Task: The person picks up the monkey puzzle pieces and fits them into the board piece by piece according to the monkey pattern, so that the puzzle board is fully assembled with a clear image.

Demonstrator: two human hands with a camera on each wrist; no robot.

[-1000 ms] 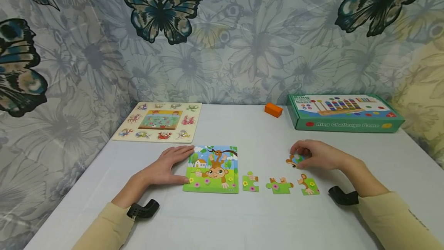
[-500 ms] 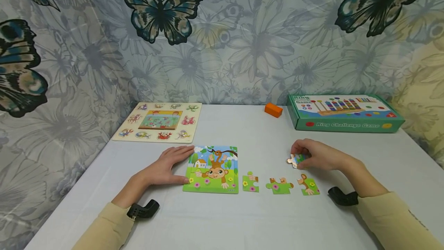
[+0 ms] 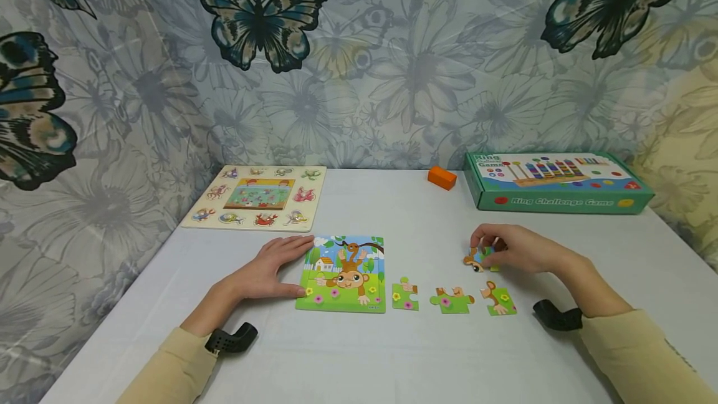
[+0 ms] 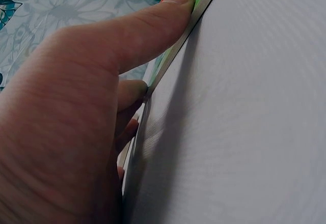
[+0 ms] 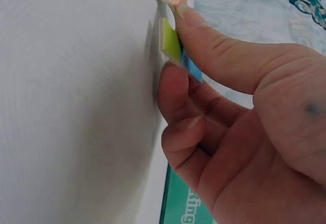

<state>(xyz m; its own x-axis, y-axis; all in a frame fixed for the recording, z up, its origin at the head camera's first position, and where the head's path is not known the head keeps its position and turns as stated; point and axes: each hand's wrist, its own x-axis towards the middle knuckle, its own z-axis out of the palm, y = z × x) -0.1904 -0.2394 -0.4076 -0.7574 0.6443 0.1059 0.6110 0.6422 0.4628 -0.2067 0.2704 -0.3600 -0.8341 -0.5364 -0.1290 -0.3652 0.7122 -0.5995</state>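
Note:
On the white table lies a square puzzle board (image 3: pixel 342 297) printed with a hanging monkey. My left hand (image 3: pixel 275 267) rests at its left side, fingers extended to the upper left corner and thumb on the lower left edge; the left wrist view shows the thumb (image 4: pixel 173 18) over the rim. To the right, my right hand (image 3: pixel 521 251) pinches a puzzle piece (image 3: pixel 474 262) with part of a monkey's face between thumb and fingers, which hide part of it. In the right wrist view the piece (image 5: pixel 170 40) is close over the table, its green and blue parts showing.
Three loose puzzle pieces lie in a row: a left one (image 3: pixel 405 297), a middle one (image 3: pixel 453 302) and a right one (image 3: pixel 501 299). Behind are a wooden sea-animal board (image 3: pixel 303 173), an orange block (image 3: pixel 442 177) and a green game box (image 3: pixel 561 203). Patterned cloth hangs behind the table.
The puzzle piece in my right hand turned in the fingers, its surface shining pale half a second ago and showing the monkey's face again now. The left hand and board stay put.

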